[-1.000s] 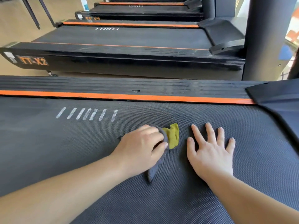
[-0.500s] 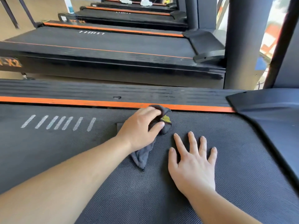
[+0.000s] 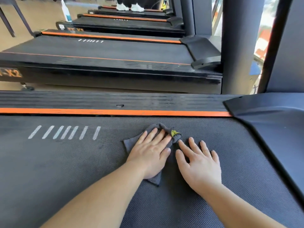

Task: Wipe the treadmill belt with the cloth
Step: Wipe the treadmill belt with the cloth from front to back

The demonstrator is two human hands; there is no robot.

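The right hand (image 3: 199, 163) is resting flat on the belt (image 3: 82, 162), fingers spread. Just beside it, the left hand (image 3: 151, 152) is no longer bunching the cloth (image 3: 130, 143). It is pressing the cloth flat with straight fingers, back from the orange stripe (image 3: 65, 111), so each stroke is likely covering more belt.

Ribbed black side rail (image 3: 98, 99) with an orange stripe (image 3: 115, 112), dark motor cover (image 3: 271, 116) at right. Behind it, a second treadmill (image 3: 98, 51) with white dash marks (image 3: 91, 41), then more treadmills (image 3: 125, 22) in a row. Thick dark upright post (image 3: 238, 43). Spray bottle (image 3: 65, 12) on the tan floor (image 3: 41, 15). White shoes (image 3: 130, 7) on a far deck. Dark metal legs (image 3: 23, 18) top left.
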